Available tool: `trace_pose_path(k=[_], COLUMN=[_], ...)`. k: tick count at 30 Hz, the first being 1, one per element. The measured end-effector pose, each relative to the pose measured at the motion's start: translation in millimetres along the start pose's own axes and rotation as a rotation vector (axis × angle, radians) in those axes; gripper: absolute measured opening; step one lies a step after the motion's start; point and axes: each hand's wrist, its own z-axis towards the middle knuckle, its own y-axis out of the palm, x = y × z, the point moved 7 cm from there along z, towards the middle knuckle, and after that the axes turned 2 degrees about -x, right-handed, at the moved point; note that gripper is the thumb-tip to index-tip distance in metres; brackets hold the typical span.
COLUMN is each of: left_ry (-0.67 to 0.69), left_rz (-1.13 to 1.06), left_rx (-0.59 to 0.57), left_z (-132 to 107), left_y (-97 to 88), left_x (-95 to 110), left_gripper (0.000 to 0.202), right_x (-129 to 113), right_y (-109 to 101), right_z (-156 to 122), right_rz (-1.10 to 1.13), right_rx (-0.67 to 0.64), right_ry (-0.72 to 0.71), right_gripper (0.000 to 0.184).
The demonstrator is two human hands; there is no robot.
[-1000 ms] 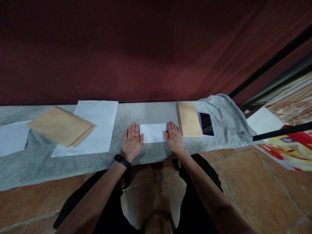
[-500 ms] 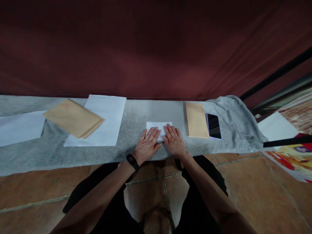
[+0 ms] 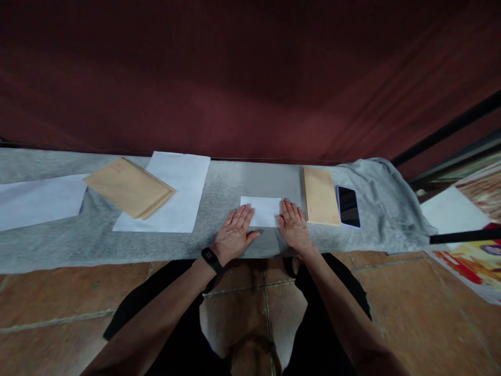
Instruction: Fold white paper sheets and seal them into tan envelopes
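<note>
A small folded white paper (image 3: 263, 210) lies on the grey cloth (image 3: 230, 183) in front of me. My left hand (image 3: 234, 235), with a black band on its wrist, lies flat with fingers stretched out, its fingertips at the paper's lower left corner. My right hand (image 3: 295, 227) also lies flat and open, its fingers on the paper's right edge. Neither hand holds anything.
A brown envelope (image 3: 320, 202) and a dark phone (image 3: 348, 206) lie just right of my right hand. To the left, a stack of brown envelopes (image 3: 129, 187) rests on a white sheet (image 3: 176, 193); another white sheet (image 3: 39, 201) lies far left. A dark red curtain hangs behind.
Half a second ago both hands lay together over the paper's near half. They have slid apart to its left and right edges, uncovering the paper.
</note>
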Motion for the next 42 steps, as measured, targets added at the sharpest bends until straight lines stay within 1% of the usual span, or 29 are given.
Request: trace_pose_path(k=[7, 10, 13, 18, 21, 27, 30, 36, 42], left_ry=[-0.057, -0.065, -0.021, 0.039, 0.044, 0.016, 0.006, 0.004, -0.015], left_rz=[0.010, 0.027, 0.035, 0.011, -0.002, -0.014, 0.006, 0.035, -0.002], left_rx=[0.035, 0.042, 0.040, 0.025, 0.011, -0.009, 0.004, 0.015, 0.010], left_z=[-5, -4, -1, 6, 11, 24, 28, 30, 29], left_y=[-1.3, -4.4, -6.5, -5.1, -2.8, 1.6, 1.9, 2.1, 5.7], left_x=[-5, -2, 3, 8, 9, 9, 10, 14, 5], left_gripper=[0.077, 0.077, 0.072, 0.064, 0.062, 0.061, 0.061, 0.063, 0.062], right_x=[4, 1, -14, -52, -63, -62, -61, -61, -50], right_y=[-4, -8, -9, 0, 4, 6, 7, 9, 8], right_z=[3, 6, 11, 14, 14, 20, 23, 22, 21], right_rz=[0.007, 0.040, 0.100, 0.155, 0.109, 0.064, 0.055, 0.049, 0.036], right_rx=[0.018, 0.020, -0.003, -0.105, -0.134, -0.108, -0.085, -0.042, 0.007], right_ry=[0.058, 0.043, -0.039, -0.208, -0.225, -0.189, -0.182, -0.182, -0.148], right_gripper=[0.058, 0.058, 0.058, 0.057, 0.055, 0.054, 0.054, 0.053, 0.054])
